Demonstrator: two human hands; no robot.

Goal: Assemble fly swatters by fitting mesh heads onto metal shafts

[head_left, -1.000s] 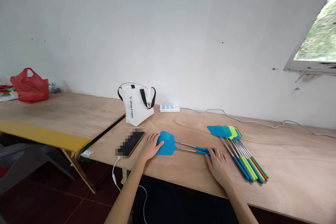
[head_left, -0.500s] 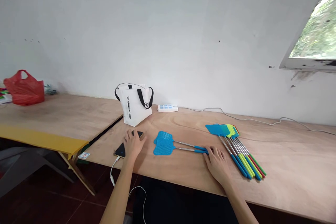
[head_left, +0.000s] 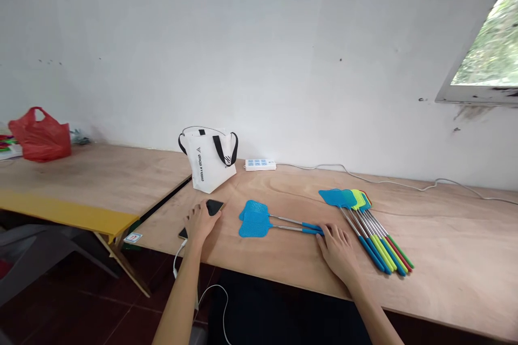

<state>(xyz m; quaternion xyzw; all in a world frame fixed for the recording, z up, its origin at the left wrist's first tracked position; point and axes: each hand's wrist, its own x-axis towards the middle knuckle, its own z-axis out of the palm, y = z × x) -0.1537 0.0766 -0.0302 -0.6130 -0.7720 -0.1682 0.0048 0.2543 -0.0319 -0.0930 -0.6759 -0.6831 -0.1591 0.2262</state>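
Observation:
A dark smartphone lies at the table's front left with a white cable plugged into its near end. Over its middle, my left hand curls its fingers, hiding part of it. To the right, two blue fly swatters lie one partly over the other, heads to the left. My right hand rests palm down at their handle ends, fingers stretched out and touching them. Beyond it, a fanned stack of blue, yellow-green, red and green fly swatters lies with handles toward me.
A white bag with black handles and a white power strip stand near the wall. A grey cord runs along the back. At far left, a red plastic bag sits on another table. A small card lies by the left corner.
My left hand has shifted slightly left on the smartphone, its fingers now less spread and more of the phone's far end showing. My right hand stays at the swatter handles. The view has shifted slightly.

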